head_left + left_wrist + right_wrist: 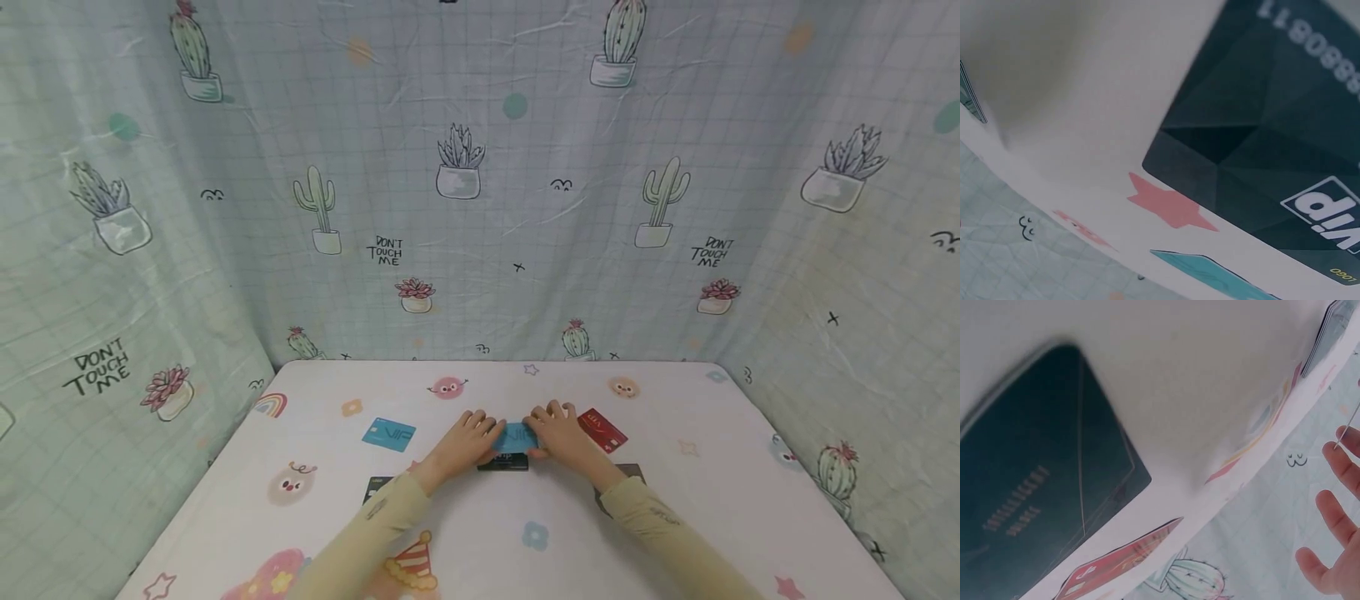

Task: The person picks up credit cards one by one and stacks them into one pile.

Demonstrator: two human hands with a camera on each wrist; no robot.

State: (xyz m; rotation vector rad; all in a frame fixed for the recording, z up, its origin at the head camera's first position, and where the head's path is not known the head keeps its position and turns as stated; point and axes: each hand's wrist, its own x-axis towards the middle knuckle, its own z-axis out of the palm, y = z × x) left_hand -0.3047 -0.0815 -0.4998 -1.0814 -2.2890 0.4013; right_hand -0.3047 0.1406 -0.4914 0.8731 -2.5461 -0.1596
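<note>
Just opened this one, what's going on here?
A person's left hand and right hand hold a light-blue card between them at the middle of the table. In the head view it overlaps the far edge of a dark VIP card. A second blue card lies to the left and a red card to the right. Two more dark cards are partly hidden by the sleeves.
</note>
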